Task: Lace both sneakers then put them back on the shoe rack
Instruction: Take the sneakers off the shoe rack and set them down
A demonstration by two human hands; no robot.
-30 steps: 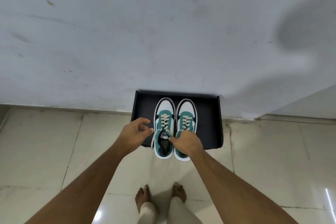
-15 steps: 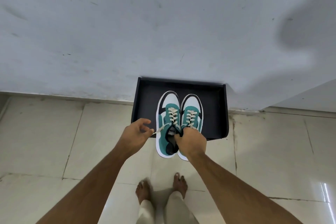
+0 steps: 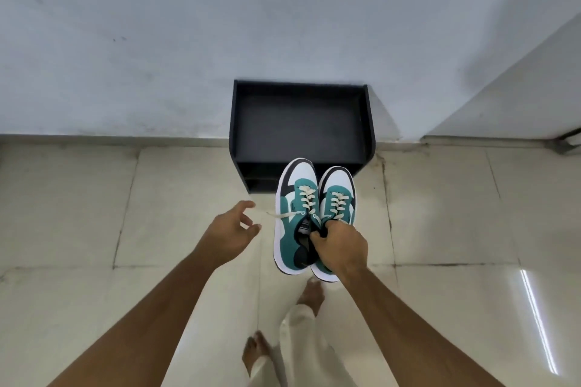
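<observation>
Two sneakers [image 3: 314,214], teal, white and black with cream laces, held side by side in the air, toes pointing away toward the wall [image 3: 220,25]. Right hand [image 3: 341,245] clamped shut on both at once, fingers hooked into the openings near the tongues, knuckles up. Left sneaker's collar and tongue label in view just beside the thumb; right sneaker's heel part hidden under the hand. One loose lace end [image 3: 281,215] trailing out leftward from the left sneaker, hanging free in the air. Left hand [image 3: 231,229] empty and spread, fingers loosely curled, just beside that lace end but not touching it. Black shoe rack [image 3: 301,122] standing on the tiled floor [image 3: 94,214] against the wall, beyond the sneakers, its top shelf bare and a lower opening showing dark at the front. Sneaker toes overlapping the rack's front edge in the picture, yet clearly above the floor and apart from the shelf. Bare feet [image 3: 311,292] and pale trouser legs below, one foot forward of the other.
</observation>
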